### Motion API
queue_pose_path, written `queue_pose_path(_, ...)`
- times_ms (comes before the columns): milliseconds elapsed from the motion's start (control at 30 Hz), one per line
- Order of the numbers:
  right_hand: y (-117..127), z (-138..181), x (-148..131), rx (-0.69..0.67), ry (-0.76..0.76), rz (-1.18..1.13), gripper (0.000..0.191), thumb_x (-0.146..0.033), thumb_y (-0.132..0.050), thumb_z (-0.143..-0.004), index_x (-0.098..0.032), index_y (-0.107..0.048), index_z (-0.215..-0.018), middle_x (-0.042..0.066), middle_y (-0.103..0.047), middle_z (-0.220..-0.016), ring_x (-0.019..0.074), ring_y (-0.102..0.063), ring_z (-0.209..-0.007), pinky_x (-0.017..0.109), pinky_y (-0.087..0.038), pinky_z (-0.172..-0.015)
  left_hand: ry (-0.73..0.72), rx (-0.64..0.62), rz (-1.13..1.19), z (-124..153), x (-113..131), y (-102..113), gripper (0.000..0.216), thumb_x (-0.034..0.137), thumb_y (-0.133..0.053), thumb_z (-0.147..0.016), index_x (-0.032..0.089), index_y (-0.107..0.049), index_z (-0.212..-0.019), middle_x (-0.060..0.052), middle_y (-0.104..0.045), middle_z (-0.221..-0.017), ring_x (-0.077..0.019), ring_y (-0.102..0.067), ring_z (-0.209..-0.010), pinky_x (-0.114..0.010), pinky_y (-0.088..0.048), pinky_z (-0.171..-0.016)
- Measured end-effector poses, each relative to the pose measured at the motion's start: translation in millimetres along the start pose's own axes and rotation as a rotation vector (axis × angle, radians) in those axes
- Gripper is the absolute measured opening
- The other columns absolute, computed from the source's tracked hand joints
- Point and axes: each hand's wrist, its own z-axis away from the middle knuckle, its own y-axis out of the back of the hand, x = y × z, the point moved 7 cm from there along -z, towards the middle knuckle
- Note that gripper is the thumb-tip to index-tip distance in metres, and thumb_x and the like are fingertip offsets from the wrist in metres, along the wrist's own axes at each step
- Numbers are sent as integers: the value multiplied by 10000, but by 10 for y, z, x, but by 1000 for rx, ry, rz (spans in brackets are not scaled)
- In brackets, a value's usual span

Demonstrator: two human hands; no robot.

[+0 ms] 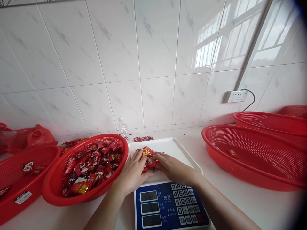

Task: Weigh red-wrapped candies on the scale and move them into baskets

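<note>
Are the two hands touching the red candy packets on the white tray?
Touching. The head view shows the left hand and the right hand with fingers lying right on the red candy packets on the white tray.

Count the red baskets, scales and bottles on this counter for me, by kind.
Red baskets: 4
Scale: 1
Water bottle: 1
Total: 6
Red shape far right: unclear, not counted.
</note>
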Motion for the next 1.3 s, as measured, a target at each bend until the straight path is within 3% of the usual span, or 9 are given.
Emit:
queue_pose_path(133, -19, 28, 56, -25, -69, 103, 143, -96, -379, -883, -194, -482, -862, 71, -620, -866, 183, -573, -797, 318, -464, -713, 7, -10, 14, 2, -33, -31, 637, 524, -468, -859, 225, -340, -1408, -102, -149, -1540, -306, -90, -1409, -500, -162, -1125)
queue_pose_path(267, 152, 94, 139, -18, -158, 106, 122, -156, -355, -913, -203, -465, -891, 61, -631, -830, 179, -580, -725, 309, -453, -634, -9, -7, 35, 7, -15, -32, 629, 556, -459, -855, 230, -378, -1386, -90, -136, -1543, -314, -88, -1408, -520, -155, -1125)
queue_pose_path(467, 411, 344, 178, 185, -212, 15, 149, -282, -361, -946, -232, -479, -1022, 62, -670, -959, 196, -627, -828, 347, -478, -707, -132, -3, 53, 10, 177, -75, 615, 592, -369, -880, 259, -362, -1397, -74, -152, -1544, -289, -3, -1414, -538, -104, -1133)
queue_pose_path(600, 336, 737, 285, 402, -257, -28, 187, -337, -380, -948, -249, -493, -1069, 69, -662, -1042, 199, -636, -924, 351, -499, -759, -182, 25, 44, -45, 178, -134, 630, 595, -355, -884, 300, -275, -1435, -63, -153, -1545, -284, -3, -1415, -552, -98, -1125)
queue_pose_path(733, 316, 1217, 545, 813, -374, -81, 205, -385, -428, -926, -247, -502, -1057, 81, -669, -996, 224, -649, -930, 373, -525, -750, -67, 129, 14, -147, -23, -106, 674, 606, -324, -886, 259, -218, -1455, -85, -138, -1547, -281, 1, -1416, -536, -74, -1127)
queue_pose_path(833, 294, 1376, 682, 988, -389, -262, 205, -393, -461, -915, -234, -497, -1040, 81, -664, -961, 205, -663, -820, 366, -544, -694, 14, 69, 44, -201, -121, -157, 720, 622, -290, -885, 220, -169, -1470, -97, -97, -1552, -280, 12, -1415, -495, -89, -1135)
queue_pose_path(1100, 203, 1328, 596, 889, -378, -380, 201, -387, -455, -922, -235, -527, -1032, 68, -666, -894, 170, -620, -678, 331, -532, -591, -68, -82, 8, -300, 179, -144, 770, 684, -249, -853, 228, -174, -1470, -100, -67, -1553, -278, 26, -1416, -515, -35, -1123)
queue_pose_path(1300, 207, 1375, 535, 888, -361, -383, 193, -374, -453, -924, -236, -544, -1026, 63, -656, -883, 156, -600, -659, 300, -522, -559, -236, -165, -64, -498, 487, -213, 774, 733, -327, -798, 276, -309, -1423, -106, -192, -1532, -322, -20, -1412, -560, 3, -1101)
